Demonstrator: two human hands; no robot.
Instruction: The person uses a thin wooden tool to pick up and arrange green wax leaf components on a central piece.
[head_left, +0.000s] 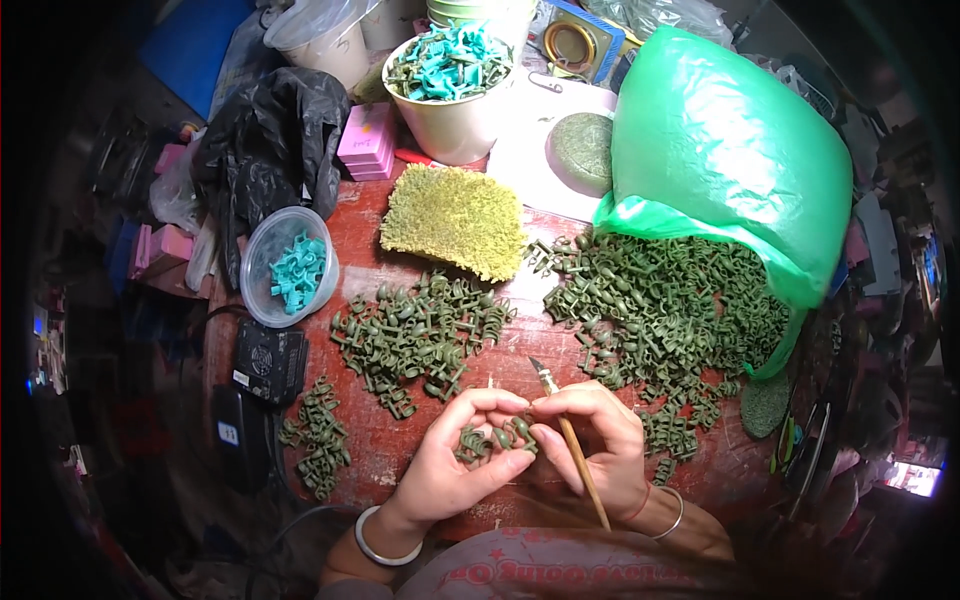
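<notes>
My left hand (450,480) is curled around several small dark green curved pieces (503,437), which look like wax or plastic castings. Between the fingers of my right hand (610,445) rests a craft knife (575,450) with a wooden handle, its blade pointing up and away from me. The fingertips of both hands meet at the green pieces. Just beyond my left hand lies a loose pile of similar green pieces (410,340), with a smaller pile (318,440) farther left. A larger heap (670,310) spreads beyond my right hand.
An inflated green plastic bag (730,150) adjoins the large heap. Behind the middle pile sits a yellow-green bristly sponge (452,220). Around the red table (365,225) are a clear tub (262,270) with turquoise pieces, a full white bucket (450,125), pink blocks (368,140) and a black device (270,360).
</notes>
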